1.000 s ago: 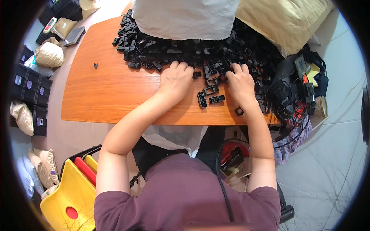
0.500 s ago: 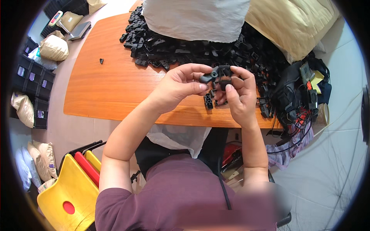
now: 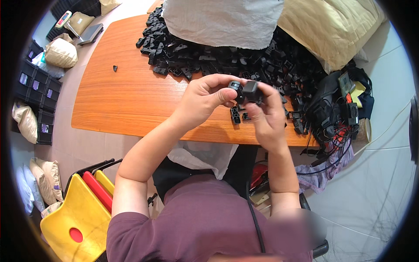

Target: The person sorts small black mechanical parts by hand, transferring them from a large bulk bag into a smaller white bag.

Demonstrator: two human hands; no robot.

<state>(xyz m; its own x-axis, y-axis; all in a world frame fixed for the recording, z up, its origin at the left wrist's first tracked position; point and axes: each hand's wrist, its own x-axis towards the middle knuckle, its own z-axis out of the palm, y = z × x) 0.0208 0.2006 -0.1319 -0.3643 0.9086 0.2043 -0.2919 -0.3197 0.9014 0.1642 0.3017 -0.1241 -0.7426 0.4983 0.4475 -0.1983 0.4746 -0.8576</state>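
Above the near edge of the table, my left hand (image 3: pixel 205 98) pinches a small black plastic part (image 3: pixel 250 91) between thumb and fingertips. A rounded end of it shows beside my left thumb, and a squarer block-like end faces right. My right hand (image 3: pixel 271 118) is closed around the square end, its thumb and index finger slightly blurred. Below the held part, a loose black plastic piece (image 3: pixel 235 115) with openings lies on the wooden table.
A large heap of black plastic parts (image 3: pixel 205 56) covers the table's far side (image 3: pixel 113 96). A white sack (image 3: pixel 222 22) and a tan sack (image 3: pixel 331 30) stand over it. Bags and tangled cables (image 3: pixel 338 126) crowd the right edge. Yellow and red chairs (image 3: pixel 74 209) are at lower left.
The held part has been turned between my hands, so its square end now faces up. My right fingers have shifted around it; both hands stay in nearly the same place.
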